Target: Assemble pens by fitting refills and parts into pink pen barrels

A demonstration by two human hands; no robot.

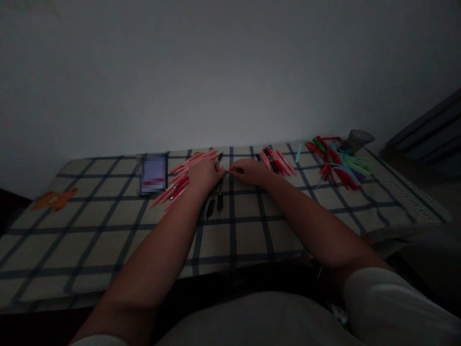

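Observation:
In the dim head view, my left hand (204, 174) and my right hand (248, 171) meet near the middle of the table with their fingertips almost touching. Both are closed in a pinch. Whatever lies between the fingertips is too small and dark to name. Beside and partly beneath my left hand spreads a loose pile of pink and red pens (180, 166). Black pens (220, 202) lie just below that hand, their upper parts hidden by it. Close behind my right hand is a second group of pink, red and black pens (279, 162).
A checked cloth (248, 235) covers the table. To the left are a blurred tablet-like object (154, 173) and an orange flat figure (54, 199). On the right lie red, green and blue strips (336, 166) by a dark cup (357, 140). A wall (230, 77) stands behind.

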